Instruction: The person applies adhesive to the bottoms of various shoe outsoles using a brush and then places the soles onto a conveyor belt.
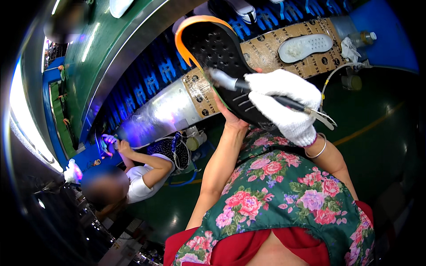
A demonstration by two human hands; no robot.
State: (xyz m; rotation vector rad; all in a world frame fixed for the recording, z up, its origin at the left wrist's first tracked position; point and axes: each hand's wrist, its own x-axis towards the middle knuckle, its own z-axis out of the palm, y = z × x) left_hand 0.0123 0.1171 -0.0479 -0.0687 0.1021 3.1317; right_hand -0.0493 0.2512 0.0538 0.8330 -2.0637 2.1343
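We've got the left hand (231,116), bare, grasping a black shoe sole (217,44) with an orange rim from beneath, fingers and thumb around its edges. Sole is held up at a slant above the tabletop (159,117), perforated heel end away from us, toe end toward the apron (275,190). Right hand (286,106), in a white glove, is closed around a dark-handled brush (225,80), pale head over the sole near its left rim; we can't tell if the bristles touch. Pale cord (326,120) by the handle's rear end. Cardboard (264,55) covers part of the tabletop; on it, a white sole (305,48) lies flat, crumpled white tissue (350,49) just beside. Clear bottle (364,38) further right. Blue racks (166,68) behind, sneaker (243,9) at top. Lower left, we see a co-worker in a white top (144,184), both arms bent toward the tabletop.
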